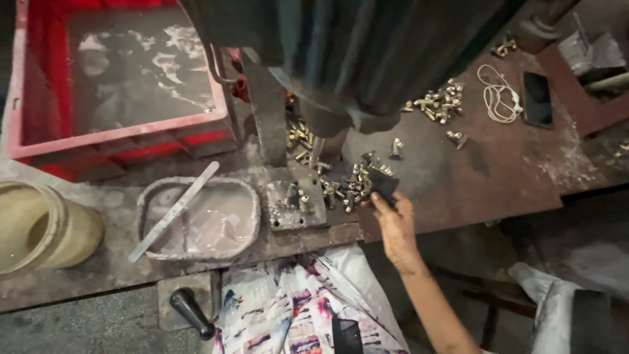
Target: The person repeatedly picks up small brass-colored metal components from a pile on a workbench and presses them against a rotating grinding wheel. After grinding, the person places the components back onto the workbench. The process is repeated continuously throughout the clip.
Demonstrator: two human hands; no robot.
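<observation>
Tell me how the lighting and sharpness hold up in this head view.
Head view: dim, warm light; the machine body up top is a dark, soft mass with little detail. The liquid in the red crate catches pale glare. The brass fittings by the right hand are softly focused, their edges smeared. The lower right corner falls into deep shadow. The left hand is out of view.

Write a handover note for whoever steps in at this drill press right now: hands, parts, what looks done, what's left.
Right hand: reaches onto the metal bench, fingers on a small dark block at the edge of the brass fittings pile.
Left hand: out of view.
Two fittings sit upright in the fixture plate under the spindle.
A second heap of fittings lies further back, near a phone and white cable.
Coolant tray with a flat stick, red crate.
Which heap is machined cannot be told.
</observation>
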